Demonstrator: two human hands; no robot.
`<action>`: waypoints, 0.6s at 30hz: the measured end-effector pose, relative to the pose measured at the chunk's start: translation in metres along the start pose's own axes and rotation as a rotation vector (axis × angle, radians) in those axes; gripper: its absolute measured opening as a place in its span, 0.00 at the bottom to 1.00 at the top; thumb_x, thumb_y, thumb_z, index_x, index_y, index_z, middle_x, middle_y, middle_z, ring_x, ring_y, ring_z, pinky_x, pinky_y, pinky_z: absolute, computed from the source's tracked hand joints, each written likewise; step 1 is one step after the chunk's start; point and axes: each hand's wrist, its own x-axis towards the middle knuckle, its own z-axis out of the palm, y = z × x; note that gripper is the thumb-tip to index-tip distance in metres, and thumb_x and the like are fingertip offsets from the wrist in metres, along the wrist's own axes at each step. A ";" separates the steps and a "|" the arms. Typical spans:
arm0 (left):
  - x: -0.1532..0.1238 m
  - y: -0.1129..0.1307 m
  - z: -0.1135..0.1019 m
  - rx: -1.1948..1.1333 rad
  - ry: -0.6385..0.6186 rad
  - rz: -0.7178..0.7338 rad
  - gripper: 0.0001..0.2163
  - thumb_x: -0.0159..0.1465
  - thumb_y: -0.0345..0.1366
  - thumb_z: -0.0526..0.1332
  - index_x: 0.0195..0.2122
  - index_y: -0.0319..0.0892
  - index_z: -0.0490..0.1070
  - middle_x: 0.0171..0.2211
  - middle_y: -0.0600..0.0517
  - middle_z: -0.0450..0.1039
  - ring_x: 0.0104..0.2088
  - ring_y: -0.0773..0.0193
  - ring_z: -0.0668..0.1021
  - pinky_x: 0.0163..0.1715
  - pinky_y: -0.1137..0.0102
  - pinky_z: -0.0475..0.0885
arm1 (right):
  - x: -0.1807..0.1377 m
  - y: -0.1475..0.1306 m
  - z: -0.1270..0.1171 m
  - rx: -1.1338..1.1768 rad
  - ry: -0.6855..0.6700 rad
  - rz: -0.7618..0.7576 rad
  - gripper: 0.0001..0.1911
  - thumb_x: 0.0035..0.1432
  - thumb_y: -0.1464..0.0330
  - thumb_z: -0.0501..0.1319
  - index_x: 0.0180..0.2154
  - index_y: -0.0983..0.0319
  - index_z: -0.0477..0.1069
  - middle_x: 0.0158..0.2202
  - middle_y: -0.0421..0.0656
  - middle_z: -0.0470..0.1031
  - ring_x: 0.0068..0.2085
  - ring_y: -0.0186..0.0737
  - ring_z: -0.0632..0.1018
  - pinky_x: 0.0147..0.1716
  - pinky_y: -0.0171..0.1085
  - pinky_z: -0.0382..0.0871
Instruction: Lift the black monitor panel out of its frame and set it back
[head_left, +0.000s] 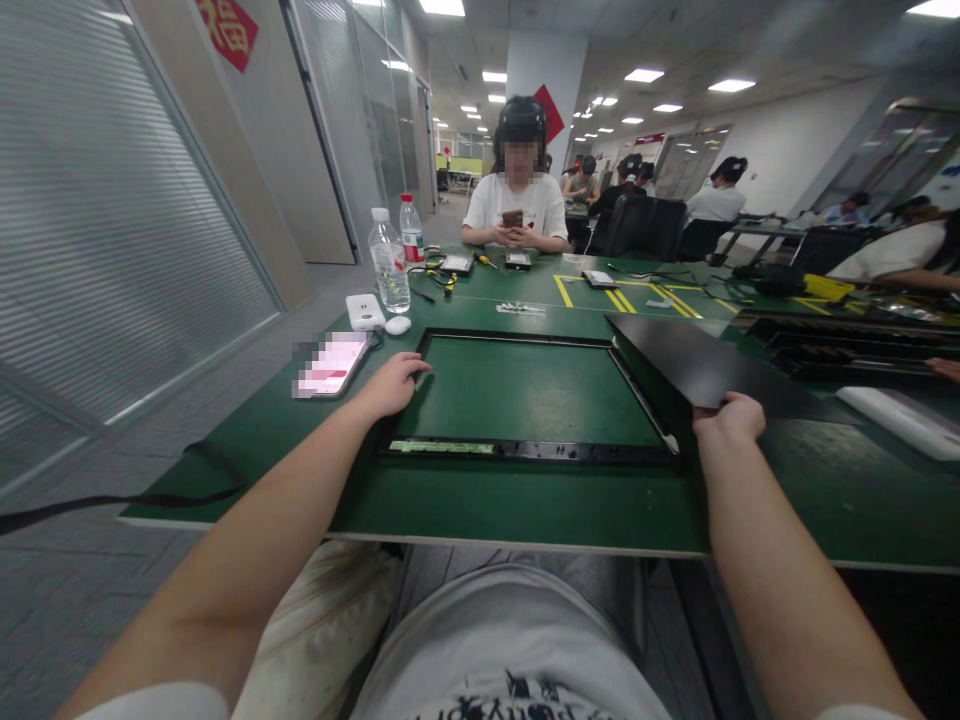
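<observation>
A thin black rectangular frame [555, 450], like a monitor bezel, lies flat on the green table. A light green strip [442, 447] runs along its near left side. My left hand [394, 385] is closed at the frame's left edge, fingertips reaching over the inner side. To the right, my right hand [731, 415] grips the near edge of a dark, thin flat panel [694, 360]. That panel is tilted, and its left corner comes close to the frame's far right corner. The fingers beneath the panel are partly hidden.
A phone [334, 365], a white power bank [365, 312] and a water bottle [388, 265] stand at the left of the green table [525, 510]. Small drives and cables lie farther back. At right are a white bar [900, 420] and stacked black frames [825, 345]. A person [517, 205] sits opposite.
</observation>
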 end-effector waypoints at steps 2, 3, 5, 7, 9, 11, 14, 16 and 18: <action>0.000 0.000 0.000 0.006 -0.006 0.000 0.19 0.56 0.32 0.60 0.46 0.44 0.85 0.62 0.42 0.74 0.65 0.41 0.74 0.72 0.52 0.62 | -0.002 0.001 0.001 0.008 0.080 0.044 0.17 0.43 0.79 0.54 0.37 0.58 0.61 0.42 0.41 0.74 0.36 0.34 0.78 0.29 0.31 0.75; 0.000 0.000 0.000 0.008 -0.009 0.000 0.19 0.56 0.32 0.60 0.46 0.43 0.85 0.62 0.41 0.74 0.65 0.41 0.74 0.72 0.53 0.62 | -0.003 0.002 0.001 0.009 0.098 0.062 0.17 0.43 0.80 0.54 0.36 0.58 0.62 0.40 0.40 0.74 0.35 0.34 0.78 0.30 0.32 0.76; 0.001 0.000 0.000 0.006 -0.010 0.003 0.19 0.56 0.33 0.60 0.45 0.44 0.85 0.61 0.42 0.75 0.65 0.42 0.74 0.72 0.54 0.62 | -0.005 0.003 0.000 0.014 0.112 0.091 0.16 0.44 0.81 0.55 0.36 0.59 0.64 0.37 0.38 0.74 0.34 0.34 0.78 0.31 0.33 0.77; 0.001 -0.001 0.000 0.005 -0.006 0.010 0.18 0.56 0.34 0.60 0.45 0.45 0.85 0.60 0.43 0.75 0.65 0.43 0.74 0.72 0.54 0.63 | -0.005 0.004 0.000 0.018 0.104 0.113 0.16 0.45 0.82 0.56 0.35 0.59 0.65 0.34 0.38 0.73 0.33 0.34 0.77 0.32 0.34 0.77; 0.001 -0.001 0.000 0.008 0.000 0.019 0.18 0.56 0.34 0.60 0.45 0.46 0.85 0.60 0.44 0.76 0.65 0.43 0.74 0.71 0.53 0.63 | -0.003 0.005 0.000 0.021 0.091 0.124 0.16 0.46 0.82 0.56 0.35 0.59 0.66 0.33 0.38 0.74 0.32 0.33 0.77 0.33 0.34 0.77; 0.001 -0.002 0.000 0.004 0.002 0.024 0.17 0.56 0.35 0.60 0.44 0.46 0.85 0.60 0.43 0.76 0.65 0.42 0.74 0.71 0.53 0.63 | 0.000 0.006 0.000 0.023 0.080 0.126 0.15 0.48 0.82 0.56 0.36 0.59 0.65 0.32 0.37 0.74 0.31 0.33 0.77 0.33 0.34 0.78; 0.001 -0.002 0.000 0.003 0.001 0.018 0.17 0.56 0.35 0.60 0.43 0.45 0.85 0.60 0.42 0.76 0.64 0.41 0.74 0.71 0.52 0.63 | 0.004 0.009 0.001 0.021 0.047 0.122 0.14 0.51 0.82 0.56 0.36 0.60 0.65 0.32 0.36 0.74 0.30 0.32 0.76 0.34 0.34 0.78; 0.001 -0.002 0.000 0.017 -0.007 0.018 0.18 0.57 0.35 0.60 0.44 0.45 0.85 0.60 0.43 0.75 0.65 0.41 0.74 0.71 0.52 0.63 | 0.009 0.011 0.001 0.022 0.020 0.113 0.13 0.51 0.82 0.56 0.35 0.60 0.66 0.32 0.37 0.74 0.30 0.32 0.77 0.35 0.35 0.79; 0.001 -0.002 0.000 0.031 -0.013 0.020 0.18 0.57 0.34 0.59 0.45 0.45 0.85 0.61 0.43 0.75 0.65 0.42 0.74 0.71 0.53 0.64 | 0.015 0.015 0.000 0.026 0.011 0.103 0.13 0.50 0.81 0.57 0.35 0.59 0.66 0.33 0.37 0.76 0.31 0.33 0.77 0.34 0.35 0.79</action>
